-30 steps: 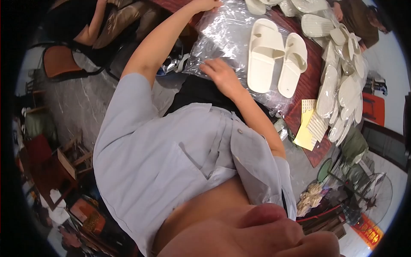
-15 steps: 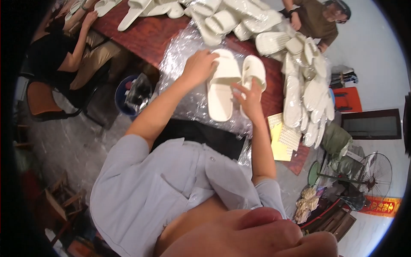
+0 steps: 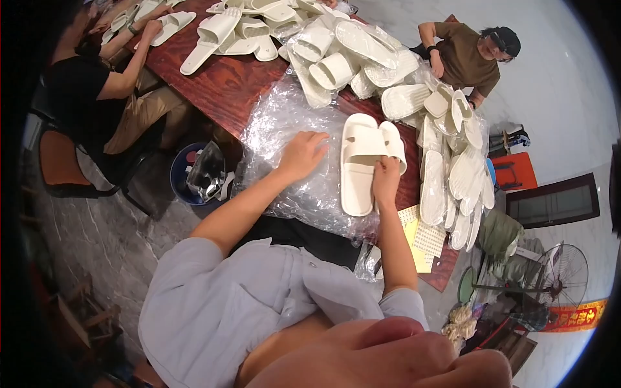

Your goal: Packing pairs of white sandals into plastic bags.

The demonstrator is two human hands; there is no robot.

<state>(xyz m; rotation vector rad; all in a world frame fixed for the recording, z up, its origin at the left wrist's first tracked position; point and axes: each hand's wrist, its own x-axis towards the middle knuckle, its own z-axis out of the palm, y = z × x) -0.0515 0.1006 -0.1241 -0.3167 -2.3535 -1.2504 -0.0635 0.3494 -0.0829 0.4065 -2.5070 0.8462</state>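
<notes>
In the head view, the left hand lies spread, palm down, on a sheet of crinkled clear plastic that covers the near edge of the dark red wooden surface; it presses on the film and has hold of nothing else. The right hand is closed in a pinch on the near edge of a pair of white slippers, which lie side by side, straps up, on the same plastic, just right of the left hand.

Beyond the pair, a loose heap of white slippers spreads across the surface and runs down its right edge. Yellow paper sheets lie at the near right corner. Below the surface's left side stands a blue bucket holding shiny scraps. A person in black sits at the left, and another person in a brown shirt sits at the far right. A standing fan is on the floor at right.
</notes>
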